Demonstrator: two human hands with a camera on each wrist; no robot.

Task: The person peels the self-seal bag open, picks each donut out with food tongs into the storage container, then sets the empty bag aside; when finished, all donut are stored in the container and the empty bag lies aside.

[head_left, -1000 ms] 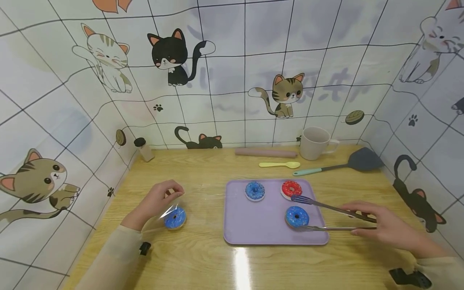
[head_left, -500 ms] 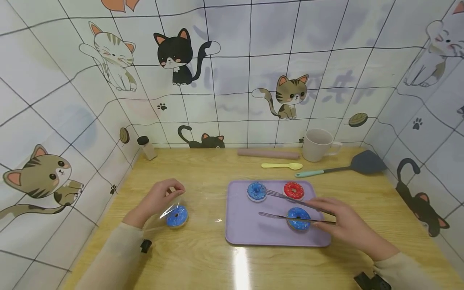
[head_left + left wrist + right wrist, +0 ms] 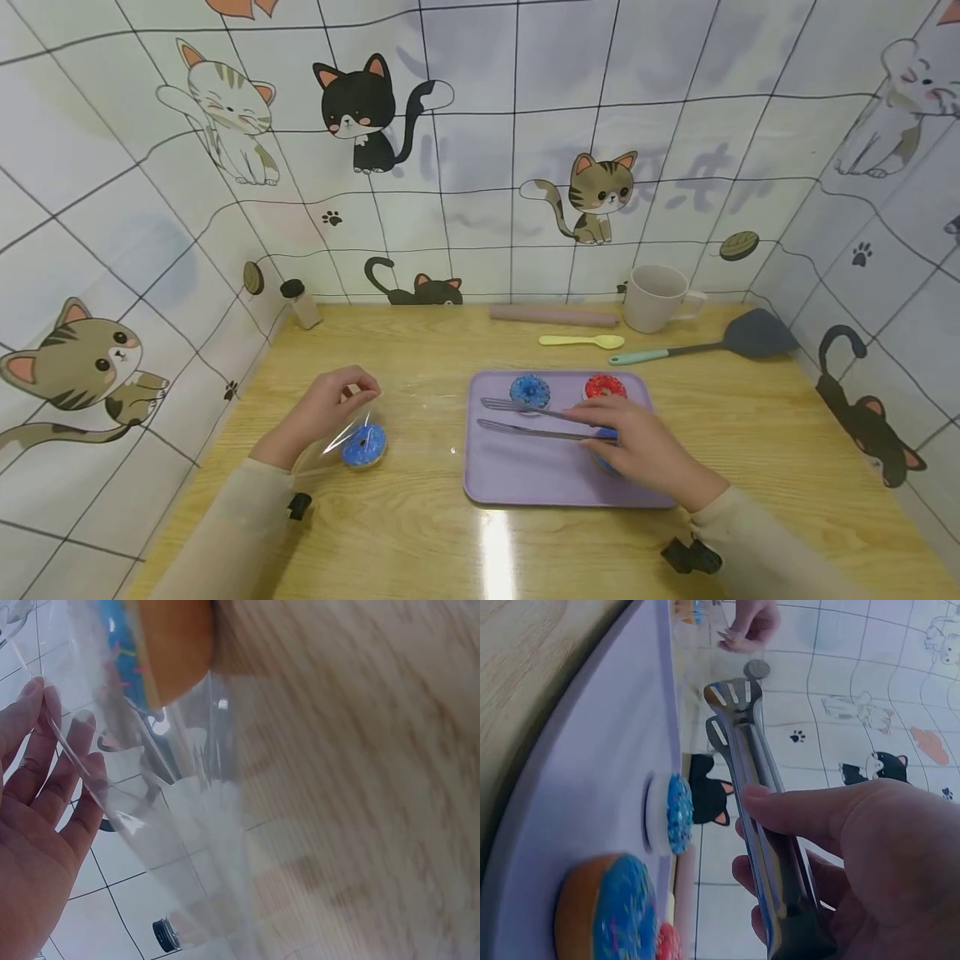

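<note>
In the head view my left hand (image 3: 322, 417) pinches the top edge of a clear plastic bag (image 3: 187, 832). A blue-iced donut (image 3: 365, 446) lies in the bag on the table. My right hand (image 3: 645, 450) grips metal tongs (image 3: 525, 431) above the purple tray (image 3: 510, 483), their tips apart, pointing left, with nothing between them. On the tray sit a blue donut (image 3: 530, 390) at the back, a red donut (image 3: 604, 385) partly behind the hand, and another blue donut (image 3: 622, 915), mostly hidden under the right hand in the head view.
Behind the tray lie a yellow spoon (image 3: 581, 341), a brownish-pink rolling pin (image 3: 553, 315) and a spatula (image 3: 757, 333) with a green handle. A mug (image 3: 655, 300) stands at the back right, a black-capped shaker (image 3: 302, 306) at the back left. Cat-print walls surround the table.
My right hand has moved left across the tray with the tongs, whose tips have drawn closer together. The left hand keeps its pinch on the bag in the same place.
</note>
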